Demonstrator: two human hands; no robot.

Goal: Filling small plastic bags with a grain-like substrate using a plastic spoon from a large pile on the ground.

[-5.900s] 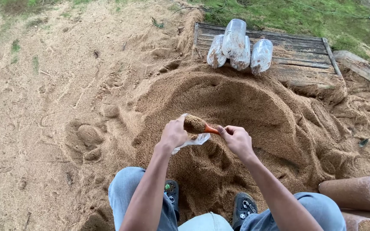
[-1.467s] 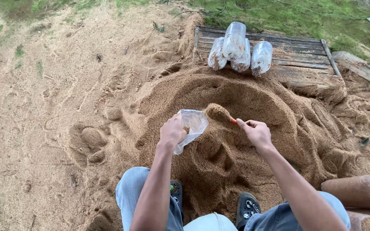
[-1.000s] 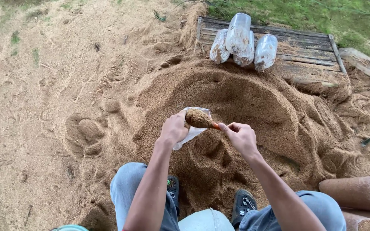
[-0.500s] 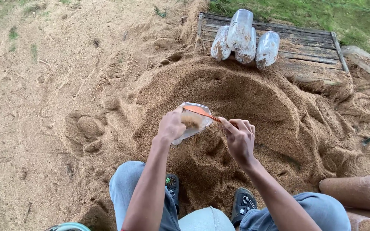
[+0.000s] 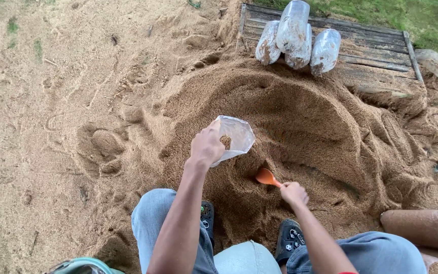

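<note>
The left hand (image 5: 206, 147), at the centre of the frame, grips a clear plastic bag (image 5: 234, 137) by its open rim, fingers curled and pressed together around the plastic. The bag holds a small amount of brown material and hangs above the sawdust pile (image 5: 300, 116). The right hand (image 5: 294, 193), lower and to the right of centre, closes its fingers around the handle of an orange scoop (image 5: 266, 177). The scoop bowl rests against the pile surface, below and just right of the bag, apart from it. At the upper right, four filled clear bags (image 5: 295, 33) lie on a wooden pallet (image 5: 371, 48). At the lower right edge, a packed cylindrical bag (image 5: 422, 228) lies on its side.
</note>
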